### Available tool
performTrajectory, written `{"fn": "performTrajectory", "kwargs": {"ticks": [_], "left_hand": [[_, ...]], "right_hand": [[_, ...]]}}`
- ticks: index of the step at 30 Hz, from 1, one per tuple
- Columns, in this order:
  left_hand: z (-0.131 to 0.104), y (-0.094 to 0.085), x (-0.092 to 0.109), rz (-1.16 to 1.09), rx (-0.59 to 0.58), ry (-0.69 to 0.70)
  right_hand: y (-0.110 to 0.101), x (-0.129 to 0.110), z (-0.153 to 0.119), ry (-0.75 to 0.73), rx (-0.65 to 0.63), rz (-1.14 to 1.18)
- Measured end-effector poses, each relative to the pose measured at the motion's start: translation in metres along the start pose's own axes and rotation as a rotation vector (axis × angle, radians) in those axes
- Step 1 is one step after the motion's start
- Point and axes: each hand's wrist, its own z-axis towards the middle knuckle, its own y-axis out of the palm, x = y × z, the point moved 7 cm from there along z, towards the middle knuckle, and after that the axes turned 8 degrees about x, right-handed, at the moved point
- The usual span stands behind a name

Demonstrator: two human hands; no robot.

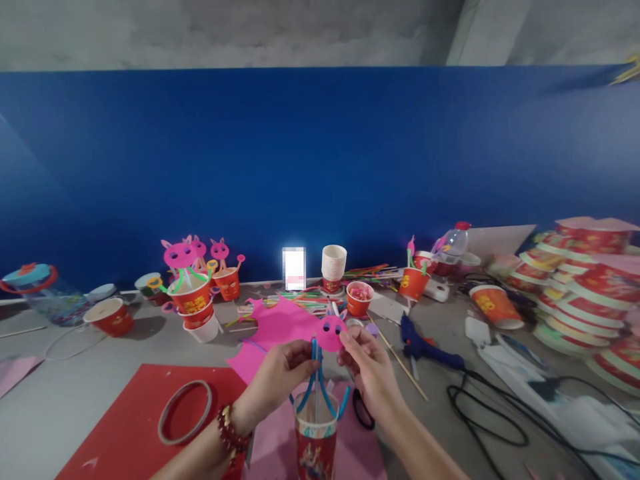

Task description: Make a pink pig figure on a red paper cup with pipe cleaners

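In the middle of the view stands a red paper cup with blue pipe cleaners and a thin stick rising out of it. My left hand pinches the top of the blue pipe cleaners. Just to the right, my right hand holds a pink pig-face cutout by its right edge, close to the top of the pipe cleaners. The cutout has dark eyes and small ears. Whether it touches the pipe cleaners I cannot tell.
Pink foam sheet lies behind my hands, red sheet with a tape ring at left. A blue glue gun and black cable lie right. Finished pig cups stand back left; stacked cups far right.
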Motion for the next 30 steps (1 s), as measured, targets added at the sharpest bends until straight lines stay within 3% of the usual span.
{"fn": "performTrajectory", "kwargs": {"ticks": [5,17,30], "left_hand": [[0.004,0.004,-0.006,-0.132,-0.086,-0.027],[0.005,0.002,-0.011,-0.171,-0.105,-0.088],[0.002,0.004,0.0,-0.157,-0.144,-0.069]], "right_hand": [[0.008,0.005,-0.001,-0.039,-0.11,-0.125],[0.0,0.003,0.007,-0.028,-0.066,-0.183],[0.004,0.011,0.006,-0.068,-0.164,-0.339]]}}
